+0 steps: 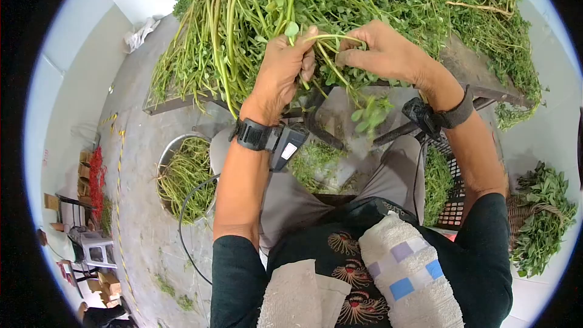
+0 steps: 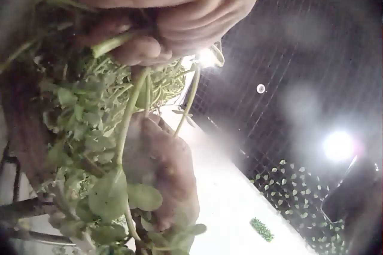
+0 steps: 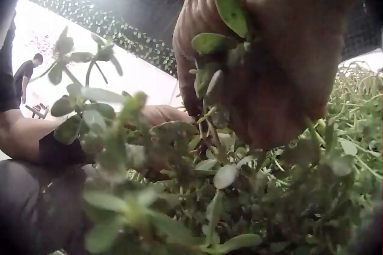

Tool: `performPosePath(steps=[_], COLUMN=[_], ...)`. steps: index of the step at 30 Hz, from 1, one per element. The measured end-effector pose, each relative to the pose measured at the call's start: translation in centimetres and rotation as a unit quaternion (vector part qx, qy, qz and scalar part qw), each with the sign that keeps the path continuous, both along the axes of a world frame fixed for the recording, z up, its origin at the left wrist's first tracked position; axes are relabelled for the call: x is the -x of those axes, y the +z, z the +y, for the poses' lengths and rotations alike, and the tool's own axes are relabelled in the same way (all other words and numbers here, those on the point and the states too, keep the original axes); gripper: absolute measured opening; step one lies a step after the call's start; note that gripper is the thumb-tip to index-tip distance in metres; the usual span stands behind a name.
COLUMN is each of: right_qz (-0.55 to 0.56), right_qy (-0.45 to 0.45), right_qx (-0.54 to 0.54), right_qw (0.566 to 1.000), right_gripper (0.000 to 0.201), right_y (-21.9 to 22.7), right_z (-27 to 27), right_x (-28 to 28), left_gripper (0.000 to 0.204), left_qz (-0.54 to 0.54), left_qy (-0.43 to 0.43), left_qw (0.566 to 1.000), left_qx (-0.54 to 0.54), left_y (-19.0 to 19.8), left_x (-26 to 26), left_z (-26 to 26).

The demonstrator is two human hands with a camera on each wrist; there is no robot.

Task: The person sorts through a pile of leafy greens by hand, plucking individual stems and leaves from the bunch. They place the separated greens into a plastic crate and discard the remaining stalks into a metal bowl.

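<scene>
Green leafy stems (image 1: pixel 243 42) lie heaped on a dark table (image 1: pixel 486 79) in front of the person. The left hand (image 1: pixel 282 68) grips a few stems near the table's front edge, its thumb on top; in the left wrist view a stem end (image 2: pixel 111 44) pokes out between its fingers. To its right, the right hand (image 1: pixel 385 54) pinches a thin stem (image 1: pixel 334 37) that arches between both hands. A leafy tip (image 1: pixel 371 115) hangs below the hands. Leaves partly cover the right hand (image 3: pixel 269 52) in the right wrist view.
A metal basin (image 1: pixel 163 167) of stems stands on the floor at left. Below the table are loose greens (image 1: pixel 316 164) and a black crate (image 1: pixel 454 197). Leafy bunches (image 1: pixel 546 218) sit at right. A stool (image 1: pixel 97 250) and boxes (image 1: pixel 109 285) stand far left. Another person (image 3: pixel 25 75) stands in the background.
</scene>
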State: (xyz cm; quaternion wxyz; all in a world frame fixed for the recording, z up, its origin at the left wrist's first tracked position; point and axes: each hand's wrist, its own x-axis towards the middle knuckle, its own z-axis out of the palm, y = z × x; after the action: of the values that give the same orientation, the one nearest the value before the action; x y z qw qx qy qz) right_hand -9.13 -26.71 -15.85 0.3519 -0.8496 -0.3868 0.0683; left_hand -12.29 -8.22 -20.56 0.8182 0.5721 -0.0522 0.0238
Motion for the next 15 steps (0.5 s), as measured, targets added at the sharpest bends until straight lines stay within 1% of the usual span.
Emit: performPosePath(steps=[1, 2, 3, 4, 5, 7, 8, 9, 10, 11, 12, 13, 14, 15], right_qz=[0.001, -0.1, -0.201, -0.214, -0.214, -0.154, -0.02, -0.021, -0.004, 0.012, 0.17, 0.171, 0.229, 0.281], right_qy=[0.0, -0.002, -0.005, -0.072, -0.073, -0.159, -0.165, -0.164, -0.161, -0.159, -0.157, -0.156, 0.0, 0.154], right_qx=[0.0, -0.006, -0.012, -0.035, -0.035, -0.112, -0.165, -0.164, -0.245, -0.324, -0.426, -0.42, -0.458, -0.484], right_qw=[1.0, 0.995, 0.98, 0.974, 0.973, 0.969, 0.972, 0.973, 0.956, 0.933, 0.875, 0.877, 0.859, 0.814], right_gripper=[0.026, 0.028, 0.03, 0.032, 0.032, 0.031, 0.031, 0.031, 0.03, 0.029, 0.029, 0.029, 0.03, 0.031], right_y=[-0.6, -1.1, -1.6, -1.6, -1.7, -1.8, -1.4, -1.6, -2.1, -1.7, -0.8, 0.5, 1.5, 1.8], right_z=[-0.2, -0.6, -0.9, -1.0, -1.1, -1.1, -1.2, -1.2, -1.3, -0.8, -1.6, -3.0, -5.5, -6.8], right_x=[-0.5, -0.9, -1.2, -1.3, -1.4, -1.3, -0.5, -0.6, -0.7, 0.0, 1.7, 1.8, 1.6, 1.5], left_gripper=[0.02, 0.02, 0.02, 0.021, 0.021, 0.021, 0.021, 0.021, 0.021, 0.021, 0.021, 0.021, 0.021, 0.021], left_qz=[0.001, 0.007, 0.012, -0.01, -0.011, -0.006, -0.015, -0.016, -0.02, -0.024, -0.023, -0.021, -0.02, -0.018], left_qy=[0.0, 0.004, 0.008, 0.0, 0.0, 0.024, 0.017, 0.019, 0.026, 0.032, 0.039, 0.042, 0.05, 0.056], left_qw=[1.0, 1.0, 1.0, 1.0, 1.0, 0.999, 0.999, 0.999, 0.999, 0.999, 0.999, 0.999, 0.998, 0.997], left_qx=[0.0, -0.012, -0.024, -0.012, -0.012, -0.046, -0.038, -0.037, -0.035, -0.032, -0.017, -0.012, -0.029, -0.049], left_y=[0.0, 0.0, 0.0, 0.0, -0.1, -0.1, 0.0, 0.0, 0.0, -0.1, -0.6, -0.7, -0.7, -0.8], left_x=[-0.2, -0.2, -0.3, -0.4, -0.6, -0.7, -0.8, -0.9, -1.0, -1.1, -1.4, -1.5, -1.5, -1.4], left_z=[0.0, -0.1, -0.2, -0.5, -0.8, -1.4, -1.5, -1.6, -1.9, -1.9, -1.5, -1.2, -0.9, -0.8])
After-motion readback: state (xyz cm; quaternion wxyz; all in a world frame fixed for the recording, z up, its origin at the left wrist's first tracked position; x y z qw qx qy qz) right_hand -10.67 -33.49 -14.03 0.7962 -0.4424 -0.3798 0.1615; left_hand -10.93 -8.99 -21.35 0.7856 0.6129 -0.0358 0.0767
